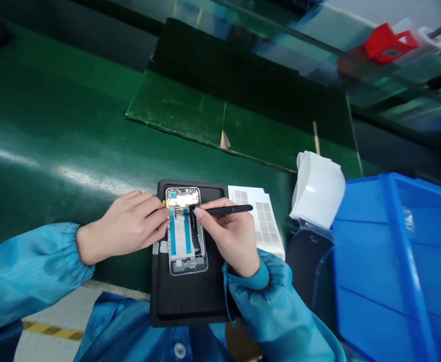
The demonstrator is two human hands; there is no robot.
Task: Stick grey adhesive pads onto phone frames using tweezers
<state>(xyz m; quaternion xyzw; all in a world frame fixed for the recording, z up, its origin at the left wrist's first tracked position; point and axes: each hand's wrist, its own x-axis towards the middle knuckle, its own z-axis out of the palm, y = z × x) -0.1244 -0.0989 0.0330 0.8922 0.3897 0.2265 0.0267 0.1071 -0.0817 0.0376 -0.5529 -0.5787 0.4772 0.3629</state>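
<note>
Black slim tweezers (232,209) gripped in the right hand (235,234), pointing leftward across an opened, silver-framed rectangular phone (181,241).
The phone lies just left of the right hand, whose fingertips overlap its right edge; the left hand (129,226), fingers curled, meets its upper left edge, though whether it pinches anything I cannot tell. The phone's long axis runs away from the person, crosswise to the tweezers, on a black rectangular tray (190,301) upon the glossy green tabletop (73,136).

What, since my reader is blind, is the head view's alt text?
The right hand holds a black tool over an opened phone on a tray; the left hand is at the phone's edge. At right, a blue bin.
</note>
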